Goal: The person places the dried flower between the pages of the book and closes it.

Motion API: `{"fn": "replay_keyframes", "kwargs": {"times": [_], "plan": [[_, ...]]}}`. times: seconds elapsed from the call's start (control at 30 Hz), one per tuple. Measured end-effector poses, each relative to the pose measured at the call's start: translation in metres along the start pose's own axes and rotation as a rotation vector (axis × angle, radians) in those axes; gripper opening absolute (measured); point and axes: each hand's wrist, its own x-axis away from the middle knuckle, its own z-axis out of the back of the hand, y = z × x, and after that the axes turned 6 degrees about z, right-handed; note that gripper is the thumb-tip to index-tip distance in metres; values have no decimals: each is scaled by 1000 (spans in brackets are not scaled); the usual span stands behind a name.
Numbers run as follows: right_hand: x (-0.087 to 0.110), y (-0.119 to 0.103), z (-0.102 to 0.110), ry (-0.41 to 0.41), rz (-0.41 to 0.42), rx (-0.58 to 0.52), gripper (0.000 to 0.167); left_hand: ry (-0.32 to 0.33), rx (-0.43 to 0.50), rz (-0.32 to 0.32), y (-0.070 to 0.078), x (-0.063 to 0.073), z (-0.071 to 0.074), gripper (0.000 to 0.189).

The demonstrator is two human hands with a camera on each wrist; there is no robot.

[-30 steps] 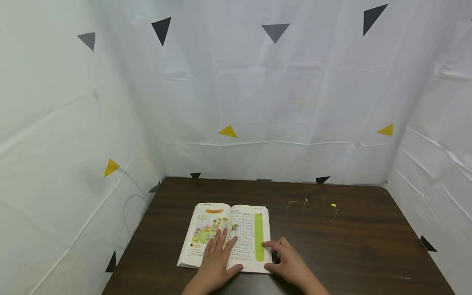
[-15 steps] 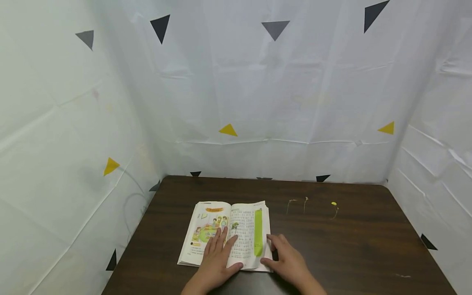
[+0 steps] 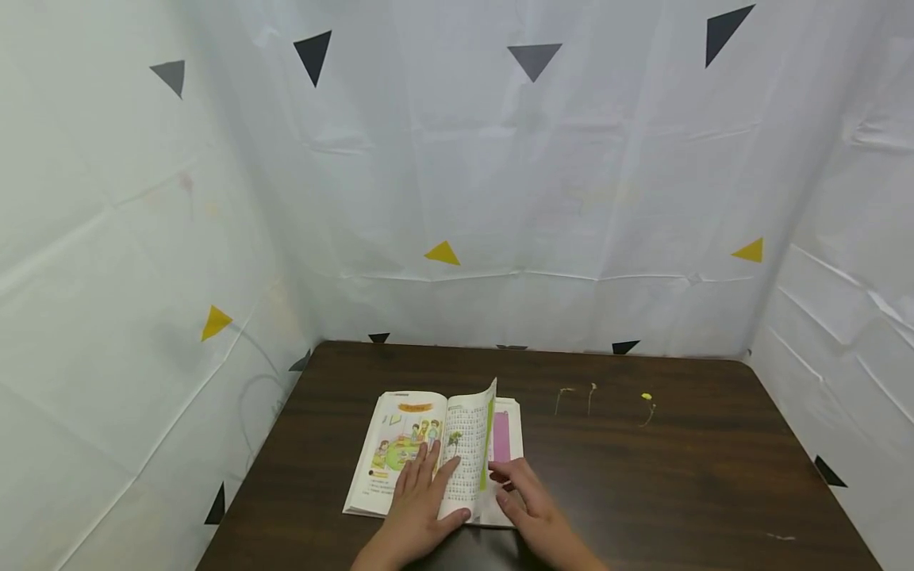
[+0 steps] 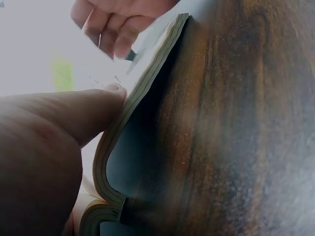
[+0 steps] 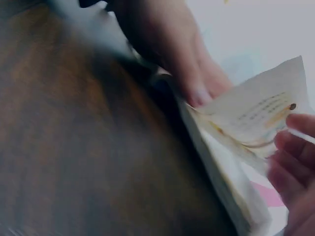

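Page turning appears partly done, the raised page [image 3: 469, 478] not yet laid over: the open book [image 3: 362, 493] lies on the worktop [image 3: 685, 484], left hand [image 3: 416, 506] spread flat across it, right hand [image 3: 531, 507] loosely bent at that page's edge.

Left hand [image 3: 419, 507]—spread; right hand [image 3: 534, 511]—bent

Two hands [image 3: 420, 507] [image 3: 535, 511], one book [image 3: 467, 422], one table [image 3: 678, 476], three sprigs [image 3: 558, 400] [image 3: 590, 396] [image 3: 646, 396] toward its far edge
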Motion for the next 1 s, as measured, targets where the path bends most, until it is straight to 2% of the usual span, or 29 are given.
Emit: {"fn": "replay_keyframes", "kwargs": {"times": [0.1, 0.17, 0.33, 0.43, 0.57, 0.67, 0.83, 1.0], "plan": [[2, 0, -7, -104, -56, -118, 49, 4, 11, -10, 1, 0, -1, 82], [3, 2, -9, -163, -109, -151, 54, 6, 22, -21, 1, 0, -1, 83], [4, 4, -8, -236, -162, -201, 57, 26, 5, -54, 0, 1, -3, 98], [4, 4, -8, -252, -131, -207, 49, 44, -42, -68, 0, 2, -3, 107], [2, 3, -9, -247, -23, -95, 37, 77, -95, -90, -2, 3, -4, 107], [1, 3, -10, -225, 25, -28, 32, 94, -118, -100, -3, 4, -5, 102], [-2, 3, -12, -204, 47, -17, 25, 67, -80, -80, -3, 4, -3, 93], [0, 2, -12, -211, 36, -40, 40, 84, -36, -72, -3, 6, -2, 81]]}}
